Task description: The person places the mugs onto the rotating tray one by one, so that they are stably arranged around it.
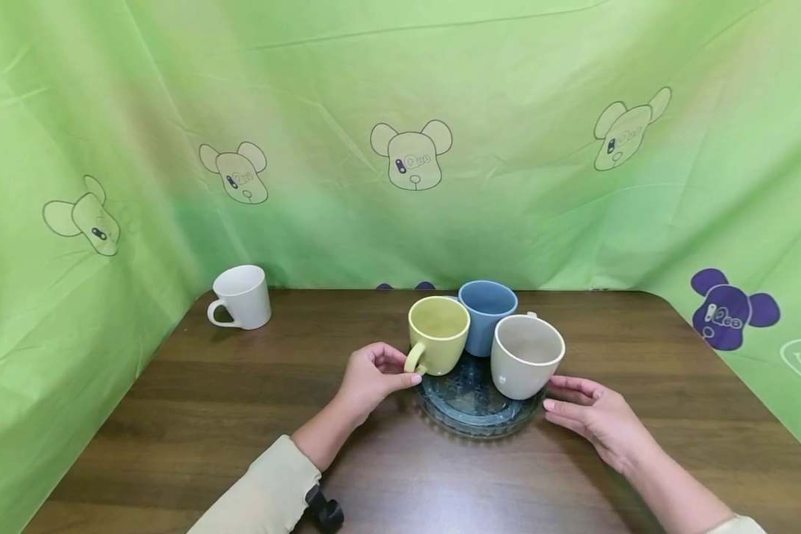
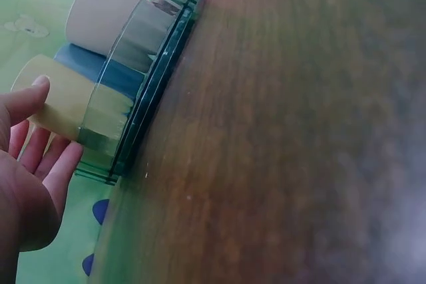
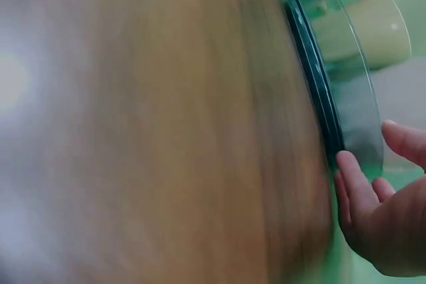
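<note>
At the bottom of the frame, a black clip (image 1: 323, 512) sits at the cuff of a pale sleeve (image 1: 260, 489). Just beyond, the left hand (image 1: 374, 378) and right hand (image 1: 601, 419) flank a clear round tray (image 1: 474, 432), right of centre on the wooden table (image 1: 294, 393). The left hand's loosely bent fingers touch the tray's left edge, beside the yellow mug's handle, without a closed grip; the right hand's fingers, fairly straight, rest against the right edge, thumb apart. Such opposite placing probably keeps the load level and steady. Whether the base lies fully on the table is hard to tell.

Three mugs stand upright inside the tray, close together, likely so its raised wall can keep them from sliding off. The grey mug (image 1: 523, 374) is nearest, just beside the right fingertips, its handle toward the back. The yellow mug (image 1: 443, 348) stands by the left hand, handle facing that side. The blue mug (image 1: 482, 334) is behind, between those two, reached by neither hand.

Farther off, at upper left of the table, a white mug (image 1: 250, 300) stands alone before a green cloth (image 1: 320, 237).
</note>
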### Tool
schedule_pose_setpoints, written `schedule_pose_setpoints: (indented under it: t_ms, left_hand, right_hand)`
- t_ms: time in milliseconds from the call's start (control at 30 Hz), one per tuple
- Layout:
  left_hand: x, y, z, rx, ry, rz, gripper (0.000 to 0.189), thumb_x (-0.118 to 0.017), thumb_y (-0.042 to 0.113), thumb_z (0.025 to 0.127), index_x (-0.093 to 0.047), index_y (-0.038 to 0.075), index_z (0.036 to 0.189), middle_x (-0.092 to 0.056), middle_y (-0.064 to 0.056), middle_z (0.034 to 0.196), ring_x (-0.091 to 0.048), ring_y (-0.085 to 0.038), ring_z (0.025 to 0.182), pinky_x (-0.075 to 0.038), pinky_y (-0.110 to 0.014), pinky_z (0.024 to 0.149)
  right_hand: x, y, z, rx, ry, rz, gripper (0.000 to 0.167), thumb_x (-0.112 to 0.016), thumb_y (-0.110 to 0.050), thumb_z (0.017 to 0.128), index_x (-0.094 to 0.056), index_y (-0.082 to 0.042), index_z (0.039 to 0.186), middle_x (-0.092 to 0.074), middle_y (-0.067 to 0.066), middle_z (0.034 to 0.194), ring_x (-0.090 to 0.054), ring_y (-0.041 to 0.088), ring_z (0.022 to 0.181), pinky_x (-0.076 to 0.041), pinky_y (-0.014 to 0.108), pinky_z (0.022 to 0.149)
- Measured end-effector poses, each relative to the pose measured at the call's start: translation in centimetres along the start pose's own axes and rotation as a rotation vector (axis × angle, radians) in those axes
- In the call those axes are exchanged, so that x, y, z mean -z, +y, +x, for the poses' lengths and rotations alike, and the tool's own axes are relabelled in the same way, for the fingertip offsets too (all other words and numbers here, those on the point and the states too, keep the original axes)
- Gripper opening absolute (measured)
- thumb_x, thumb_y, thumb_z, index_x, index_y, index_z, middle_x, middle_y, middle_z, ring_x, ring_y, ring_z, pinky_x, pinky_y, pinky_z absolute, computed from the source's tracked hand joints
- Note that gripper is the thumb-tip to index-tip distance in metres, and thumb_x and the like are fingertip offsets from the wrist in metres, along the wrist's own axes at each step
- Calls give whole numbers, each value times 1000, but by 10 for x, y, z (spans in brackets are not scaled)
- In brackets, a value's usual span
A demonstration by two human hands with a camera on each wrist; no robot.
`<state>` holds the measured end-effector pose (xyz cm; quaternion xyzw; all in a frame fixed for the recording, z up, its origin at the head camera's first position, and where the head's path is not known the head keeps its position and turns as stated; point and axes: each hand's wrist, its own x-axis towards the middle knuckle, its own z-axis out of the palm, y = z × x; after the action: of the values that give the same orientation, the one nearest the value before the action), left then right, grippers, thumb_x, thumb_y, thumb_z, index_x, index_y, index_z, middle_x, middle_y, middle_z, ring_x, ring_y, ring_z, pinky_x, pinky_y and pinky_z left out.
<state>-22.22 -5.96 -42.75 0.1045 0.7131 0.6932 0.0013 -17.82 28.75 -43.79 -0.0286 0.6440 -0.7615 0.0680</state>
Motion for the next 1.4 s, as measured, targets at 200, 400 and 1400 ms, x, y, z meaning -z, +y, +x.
schedule_pose_setpoints:
  t_ms: [200,400,1400]
  left_hand:
    - [1,-1,0,-24,10,13,27,-83,-3,72,-66,-7,93,-70,-7,85,-69,-19,83,-58,-28,75]
    - [2,-1,0,-13,20,15,25,-82,-4,74,-66,-9,93,-69,-6,83,-67,-16,79,-57,-26,73]
    - [10,-8,23,33,-5,-245,33,-69,-17,80,-61,-14,112,-62,-33,110,-68,-18,87,-60,-37,77]
  right_hand:
    - [25,-8,15,40,-176,38,33,-54,16,90,-62,-5,115,-66,-3,109,-68,17,96,-57,34,85]
    - [41,-14,24,43,-277,74,43,-50,17,92,-68,-18,109,-68,-2,111,-68,18,98,-57,33,86]
    - [16,-3,24,0,-179,196,40,-51,23,87,-68,-11,101,-68,7,102,-70,22,90,-57,32,84]
